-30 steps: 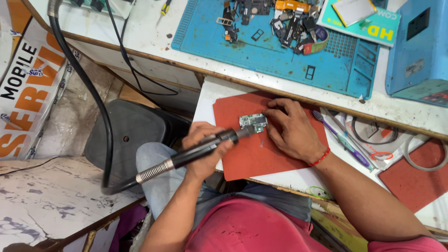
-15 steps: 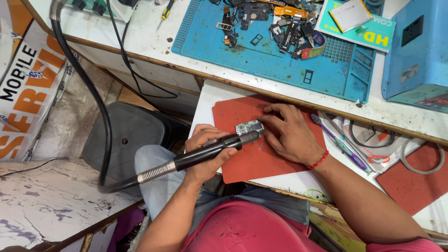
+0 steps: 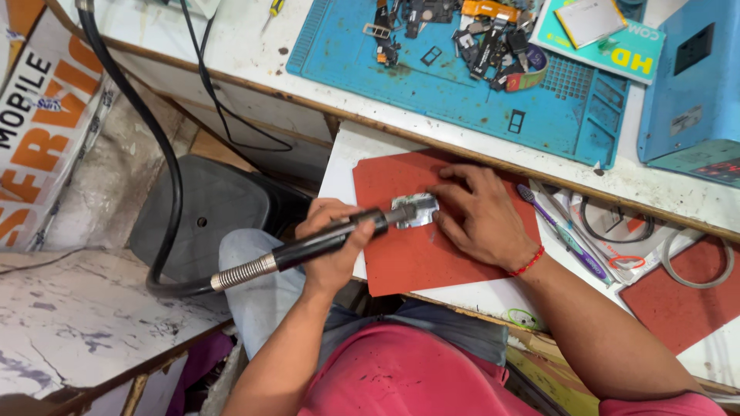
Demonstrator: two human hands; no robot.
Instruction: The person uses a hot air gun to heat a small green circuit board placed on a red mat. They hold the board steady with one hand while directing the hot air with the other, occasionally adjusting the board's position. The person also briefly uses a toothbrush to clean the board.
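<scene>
The left hand is wrapped around a black rotary handpiece, its tip on a small silvery part, seemingly a circuit board. The right hand presses it flat onto the red mat. A teal package lies far right; an orange-and-white sign stands far left.

The person is wearing a pink shirt with short sleeves. Grey-blue jeans are covering the legs at seven o'clock. A thin red string band is circling the right wrist. Both arms are bare.
</scene>
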